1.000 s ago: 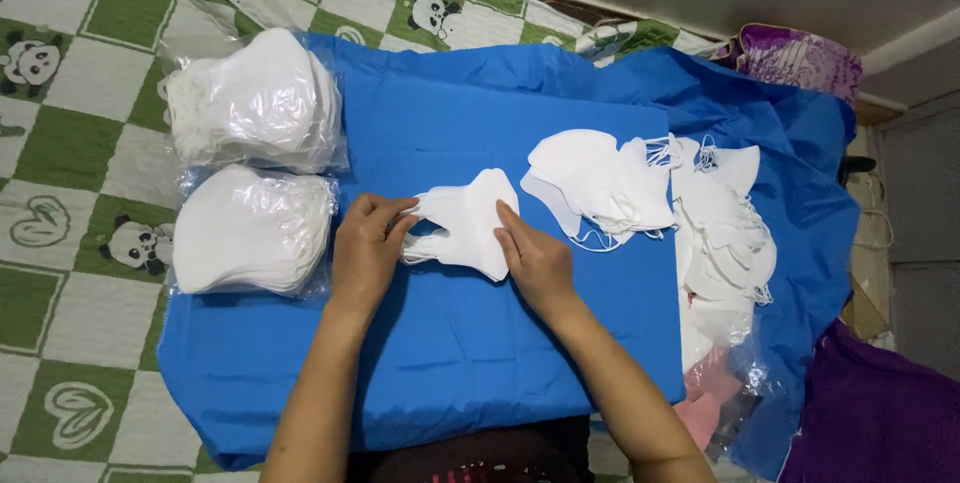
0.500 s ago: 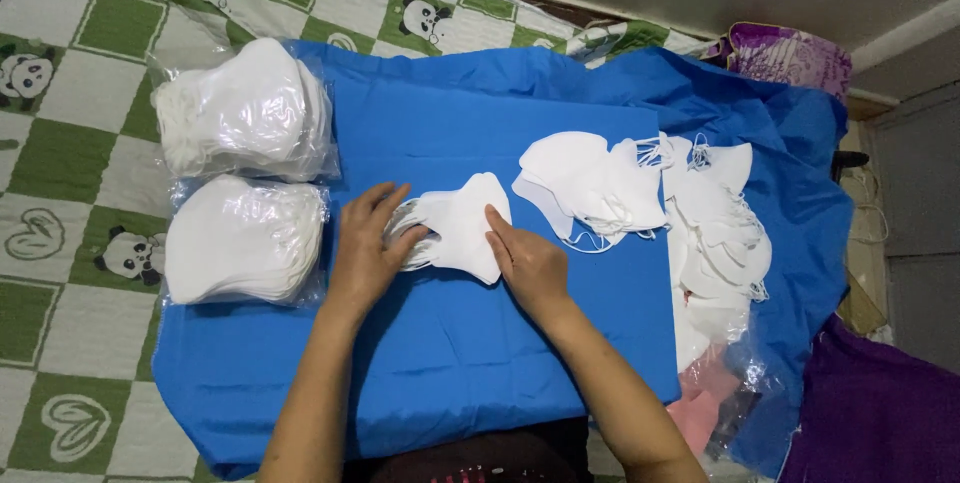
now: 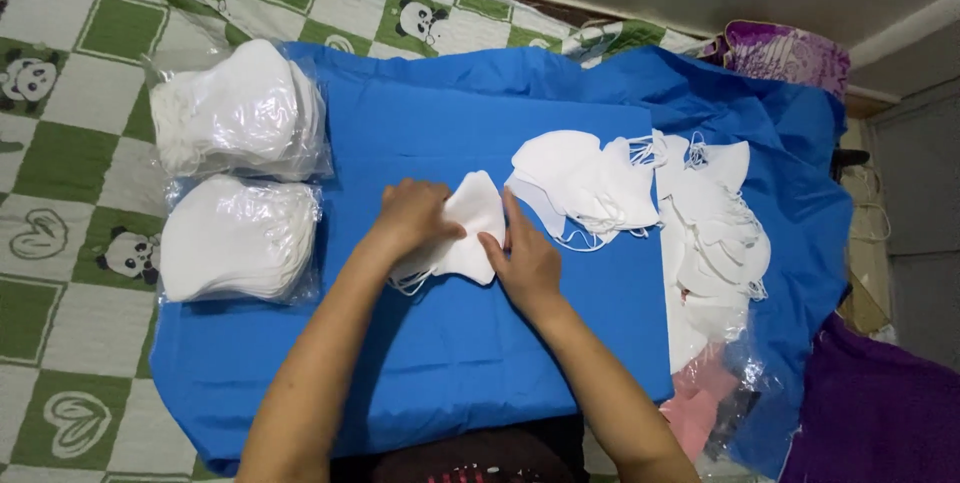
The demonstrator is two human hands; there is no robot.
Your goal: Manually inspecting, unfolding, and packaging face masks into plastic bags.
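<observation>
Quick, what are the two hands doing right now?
Left hand: closed on the folded white fabric face mask, pressing it onto the blue cloth.
Right hand: fingers flat on the same mask's edge.
</observation>
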